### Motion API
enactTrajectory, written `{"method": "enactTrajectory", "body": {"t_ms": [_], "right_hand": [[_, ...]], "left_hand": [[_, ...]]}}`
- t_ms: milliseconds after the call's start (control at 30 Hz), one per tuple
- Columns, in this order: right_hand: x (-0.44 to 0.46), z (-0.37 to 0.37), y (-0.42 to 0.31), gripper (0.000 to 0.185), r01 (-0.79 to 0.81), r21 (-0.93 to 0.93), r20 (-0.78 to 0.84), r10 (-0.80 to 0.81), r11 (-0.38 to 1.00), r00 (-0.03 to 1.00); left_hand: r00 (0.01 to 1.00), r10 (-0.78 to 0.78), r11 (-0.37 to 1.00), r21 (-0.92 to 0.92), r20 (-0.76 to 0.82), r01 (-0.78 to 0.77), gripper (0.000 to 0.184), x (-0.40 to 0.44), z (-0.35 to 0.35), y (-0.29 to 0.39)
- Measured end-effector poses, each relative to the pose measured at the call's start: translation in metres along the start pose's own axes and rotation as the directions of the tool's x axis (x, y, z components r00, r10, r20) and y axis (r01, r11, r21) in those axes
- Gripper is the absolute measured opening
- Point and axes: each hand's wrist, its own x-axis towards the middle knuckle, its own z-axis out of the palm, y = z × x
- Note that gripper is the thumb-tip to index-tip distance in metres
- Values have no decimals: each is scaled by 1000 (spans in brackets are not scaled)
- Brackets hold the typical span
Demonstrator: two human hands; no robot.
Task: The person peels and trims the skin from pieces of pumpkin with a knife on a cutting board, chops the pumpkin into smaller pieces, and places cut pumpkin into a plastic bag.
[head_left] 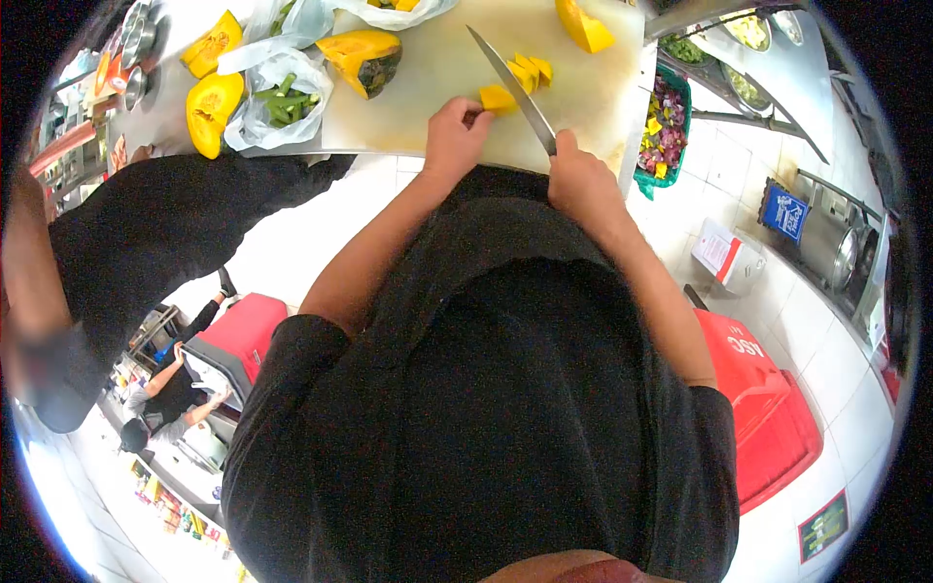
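Yellow pumpkin [498,98], probably stiff, inviting side holds.
My right hand [586,187] is clenching the knife [516,88]; left hand [455,142] touching pumpkin, pinch unclear.

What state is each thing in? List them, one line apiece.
Knife: gripped in right hand, blade among small yellow chunks
Left hand: fingers curled beside a chunk
Dark-rinded pumpkin wedge: cut, rind on
Cutting board: flat, stained yellow
Plastic bag: open, green pieces inside
Green crate: holding purple and yellow pieces
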Motion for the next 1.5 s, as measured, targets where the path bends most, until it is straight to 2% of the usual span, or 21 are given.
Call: {"method": "enactTrajectory", "body": {"t_ms": [100,200,433,533,633,733,833,900,933,1033,1100,1200,1300,1400,1500], "right_hand": [[-2,5,-1,30,40,-56,-17,-41,998,999],[-4,5,-6,27,45,-85,-8,-46,995,999],[-3,-3,-6,26,101,-127,8,-101,987,995],[3,-7,-11,26,36,-94,75,-29,995,997],[24,26,0,16,48,-20,36,-47,999,998],[42,41,7,19,4,97,-3,-3,995,1000],[54,59,35,22,201,122,-142,-183,972,973],[55,49,41,24,252,181,-125,-232,951,965],[54,44,39,25,279,211,-116,-259,937,959],[32,36,30,25,211,194,-218,-168,958,962],[26,21,24,25,151,142,-162,-128,978,979],[23,7,19,22,113,39,-123,-108,993,987],[24,5,20,19,155,-55,-151,-161,986,975],[20,4,24,18,200,-112,-175,-217,973,960],[15,-2,26,20,211,-147,-177,-236,966,956]], "left_hand": [[1000,-29,996,-80,8,30,16,-4,10,0],[999,36,998,-54,-33,-37,16,-4,12,-2],[998,66,996,-56,-19,-67,16,-1,8,3],[999,41,997,-59,0,-41,19,-3,8,2],[1000,15,997,-70,28,-13,21,1,10,-3],[998,59,996,-62,0,-59,17,6,8,-1],[998,58,996,-67,15,-57,18,10,12,5],[999,-4,996,-85,32,7,18,9,9,1],[999,39,996,-86,11,-38,19,9,8,-1],[987,155,986,-49,-45,-157,21,11,6,0],[975,214,977,36,-62,-212,25,10,3,4],[880,463,886,20,-105,-463,30,7,1,18],[779,627,745,295,-2,-598,35,8,-2,32],[738,658,656,365,153,-661,38,19,2,28],[726,655,619,400,212,-676,42,24,3,28]]}}
